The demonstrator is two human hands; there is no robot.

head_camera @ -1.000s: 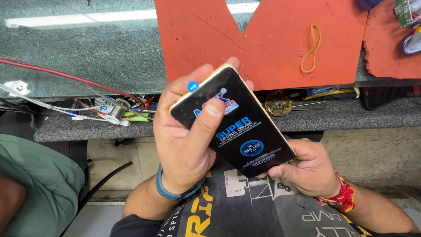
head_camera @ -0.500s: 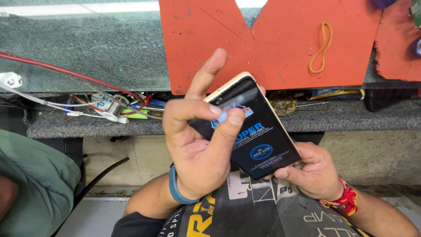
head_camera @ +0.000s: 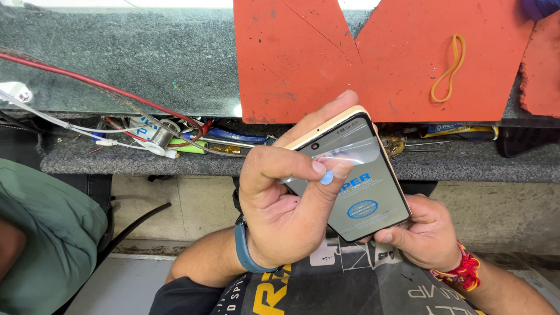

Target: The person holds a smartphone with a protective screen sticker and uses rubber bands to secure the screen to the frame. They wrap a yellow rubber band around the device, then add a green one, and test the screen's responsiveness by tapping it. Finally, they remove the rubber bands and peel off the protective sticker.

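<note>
We had the phone [head_camera: 361, 186] up in front of the chest, tilted, screen toward the camera, cream-coloured edge showing at the top. Right hand [head_camera: 423, 233] cupped its lower end from below, fingers closed around the bottom corner. Left hand [head_camera: 286, 204] sat over the left side of the screen — thumb and forefinger pinched shut on a small blue tab [head_camera: 327, 177] attached to the clear protective film [head_camera: 350, 154]. The film's upper strip was lifted and curled off the glass near the front camera; the rest lay flat, its blue print visible.

Behind the phone: dark stone counter [head_camera: 116, 58] with an orange mat [head_camera: 379, 58] on it, yellow rubber band [head_camera: 449, 69] lying on the mat. Shelf under the counter edge held a solder spool [head_camera: 163, 135] and wires — red cable [head_camera: 87, 81] running across.
</note>
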